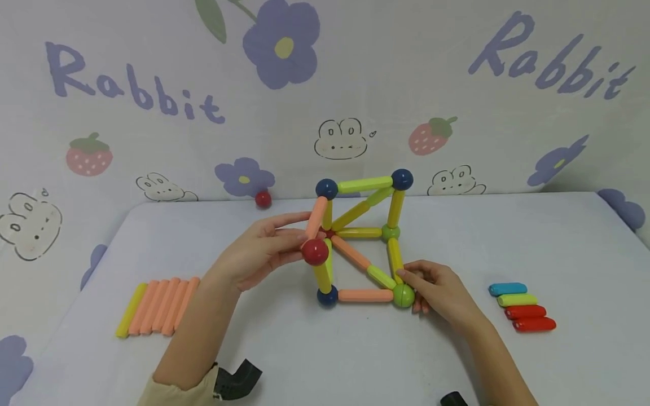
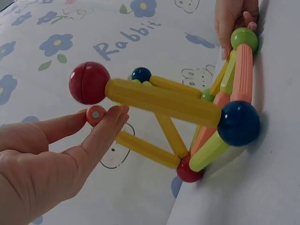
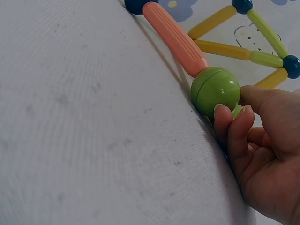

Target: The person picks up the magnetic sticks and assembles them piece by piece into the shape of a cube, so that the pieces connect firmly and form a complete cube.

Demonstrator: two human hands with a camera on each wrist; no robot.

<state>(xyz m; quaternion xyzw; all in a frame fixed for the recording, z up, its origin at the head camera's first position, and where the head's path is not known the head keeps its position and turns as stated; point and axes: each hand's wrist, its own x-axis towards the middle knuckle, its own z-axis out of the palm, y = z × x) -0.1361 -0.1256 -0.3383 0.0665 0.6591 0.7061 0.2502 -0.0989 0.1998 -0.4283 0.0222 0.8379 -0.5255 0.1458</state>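
A frame of magnetic rods and balls stands mid-table. My left hand (image 1: 266, 245) pinches an orange rod (image 1: 317, 217) between thumb and fingers; the left wrist view shows the rod's round magnetic end (image 2: 95, 115) just below a red ball (image 2: 89, 83). That ball tops a yellow rod (image 2: 161, 103) rising from a dark blue ball (image 2: 238, 123). At the frame's front right corner, my right hand (image 1: 439, 290) grips a green ball (image 3: 215, 92), with a fingertip by the yellow rod (image 1: 395, 256) above it. An orange rod (image 1: 365, 295) joins the two front corner balls.
Several orange rods (image 1: 161, 306) and a yellow rod (image 1: 131, 310) lie side by side at left, partly behind my left forearm. Blue, lime and red rods (image 1: 525, 312) lie at right. A loose red ball (image 1: 263, 199) sits at the back edge, before a printed cloth (image 1: 376, 84).
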